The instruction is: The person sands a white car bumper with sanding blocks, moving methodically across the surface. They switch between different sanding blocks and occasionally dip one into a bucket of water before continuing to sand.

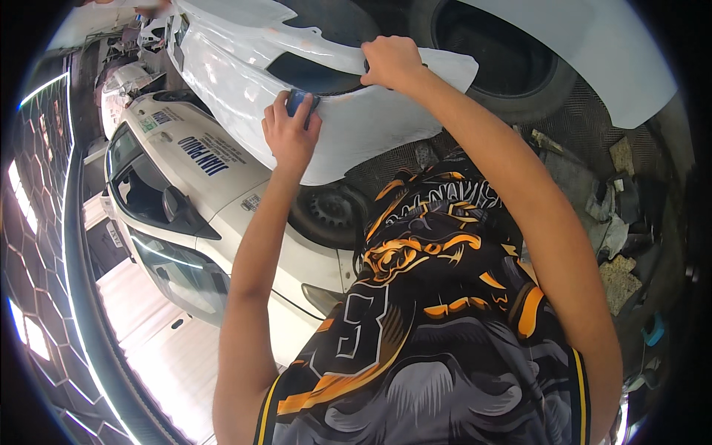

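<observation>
- Left hand (291, 130): its fingers are partly curled and moderately spread about a blue block (302, 102); the block is held against the white panel (371, 122), just below and beside its dark opening (319, 73).
- Right hand (391, 63): its fingers are bent closely over the panel's edge at the opening's right end; whether they also pinch some small item cannot be told.
- Step in hand, as judged: rubbing the panel's surface with the block, the right hand steadying the work; a further stroke would call for the block flat against the curve, with light, even pressure near the edge.
- Orientation: the panel's long axis runs from the upper left toward the centre right, its tapered tip pointing right; the opening lies lengthwise, dipping slightly rightward; the block's visible upper edge slopes down to the right, though the fingers hide its full long axis.
- Surroundings: a white car (237, 185) stands to the panel's left and below it in view.
</observation>
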A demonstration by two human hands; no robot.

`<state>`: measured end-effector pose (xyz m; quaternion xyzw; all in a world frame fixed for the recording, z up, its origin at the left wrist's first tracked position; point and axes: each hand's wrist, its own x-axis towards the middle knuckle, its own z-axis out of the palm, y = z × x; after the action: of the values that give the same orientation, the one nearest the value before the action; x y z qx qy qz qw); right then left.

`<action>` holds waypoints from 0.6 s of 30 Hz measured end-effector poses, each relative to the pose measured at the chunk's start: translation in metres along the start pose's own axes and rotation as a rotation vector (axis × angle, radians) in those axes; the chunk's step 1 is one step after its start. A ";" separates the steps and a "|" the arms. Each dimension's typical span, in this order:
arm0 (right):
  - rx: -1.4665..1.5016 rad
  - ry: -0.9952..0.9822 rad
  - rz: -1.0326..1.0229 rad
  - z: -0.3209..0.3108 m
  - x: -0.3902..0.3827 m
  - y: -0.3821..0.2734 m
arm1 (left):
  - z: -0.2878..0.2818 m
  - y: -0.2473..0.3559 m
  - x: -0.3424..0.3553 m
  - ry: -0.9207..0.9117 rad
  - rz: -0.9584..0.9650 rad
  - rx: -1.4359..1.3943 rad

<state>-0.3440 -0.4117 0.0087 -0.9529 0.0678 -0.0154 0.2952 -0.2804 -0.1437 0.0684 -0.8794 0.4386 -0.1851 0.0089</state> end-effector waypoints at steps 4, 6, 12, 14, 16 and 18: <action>0.012 -0.044 0.028 0.000 0.001 0.000 | -0.002 -0.002 0.003 0.144 -0.220 0.144; 0.022 -0.041 0.022 0.000 0.001 0.000 | -0.005 0.000 0.005 0.071 -0.044 0.047; 0.014 0.032 -0.008 0.003 -0.002 0.001 | -0.008 0.006 0.016 0.237 -0.232 0.108; 0.011 0.035 -0.007 0.003 -0.002 0.002 | -0.007 0.008 0.015 0.046 -0.136 0.043; 0.018 -0.002 0.008 0.004 -0.001 0.001 | -0.008 0.010 0.013 0.025 0.041 -0.033; 0.038 -0.041 0.039 0.004 0.000 0.002 | -0.009 0.012 0.012 0.113 -0.169 0.043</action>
<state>-0.3437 -0.4109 0.0041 -0.9457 0.0799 0.0088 0.3148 -0.2865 -0.1588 0.0783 -0.9010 0.3585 -0.2441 -0.0124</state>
